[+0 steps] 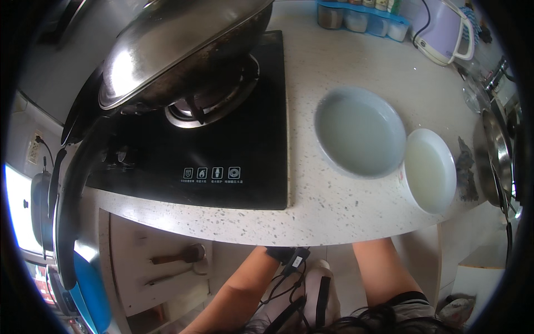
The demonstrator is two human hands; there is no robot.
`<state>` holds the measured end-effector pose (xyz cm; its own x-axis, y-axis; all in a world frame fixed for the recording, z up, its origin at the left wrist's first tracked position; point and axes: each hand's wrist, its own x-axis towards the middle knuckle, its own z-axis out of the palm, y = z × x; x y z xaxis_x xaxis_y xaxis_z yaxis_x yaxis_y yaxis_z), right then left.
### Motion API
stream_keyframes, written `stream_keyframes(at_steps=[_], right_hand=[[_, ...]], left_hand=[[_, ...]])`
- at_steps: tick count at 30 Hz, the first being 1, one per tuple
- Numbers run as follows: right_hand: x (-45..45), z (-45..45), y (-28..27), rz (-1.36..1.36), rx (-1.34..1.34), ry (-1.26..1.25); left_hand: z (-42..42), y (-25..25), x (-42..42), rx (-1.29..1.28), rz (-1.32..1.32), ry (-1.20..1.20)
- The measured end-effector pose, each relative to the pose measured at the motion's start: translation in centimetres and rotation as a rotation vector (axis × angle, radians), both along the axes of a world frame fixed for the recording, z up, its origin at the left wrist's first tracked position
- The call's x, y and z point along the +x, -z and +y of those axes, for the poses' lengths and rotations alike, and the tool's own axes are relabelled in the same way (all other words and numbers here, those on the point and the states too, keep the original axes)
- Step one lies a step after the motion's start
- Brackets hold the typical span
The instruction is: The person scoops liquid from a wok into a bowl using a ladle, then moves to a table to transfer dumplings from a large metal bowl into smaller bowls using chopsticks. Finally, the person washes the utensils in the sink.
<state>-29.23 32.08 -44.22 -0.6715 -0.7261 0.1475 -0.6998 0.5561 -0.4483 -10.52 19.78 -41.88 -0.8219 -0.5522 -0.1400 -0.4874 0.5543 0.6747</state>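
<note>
Both of my hands are out of view, hidden beneath the counter's front edge, and only my forearms show. Before me lies the speckled stone countertop [325, 217]. Toward its right side stands a large pale bowl [358, 133] filled with cloudy whitish liquid. Against that bowl's lower right rim sits a smaller white bowl [429, 175], also holding cloudy liquid. On the left, a black glass gas hob [250, 146] carries a dark wok [233, 46] covered by a domed metal lid [175, 41]. The wok's long black handle [69, 217] reaches toward me past the hob's left end.
A blue-framed seasoning box [363, 18] and a lilac electric kettle [442, 31] stand at the back. Metal pans [496, 158] crowd the right rim, near a crumpled grey item [465, 171]. Below the counter, a wooden-handled utensil [179, 255] hangs against the cabinet front [154, 234].
</note>
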Motion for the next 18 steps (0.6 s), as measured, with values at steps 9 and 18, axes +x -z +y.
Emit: stream_keyframes(at_steps=[9,18], right_hand=[[-1.3,1.8,-1.4,0.006,0.048,-0.002],[-1.5,1.4,-1.2,0.006,0.062,-0.006]], left_hand=[[0.1,-0.7,0.4,0.008,-0.042,0.033],[0.3,-0.9,-0.1,0.003,-0.066,0.078]])
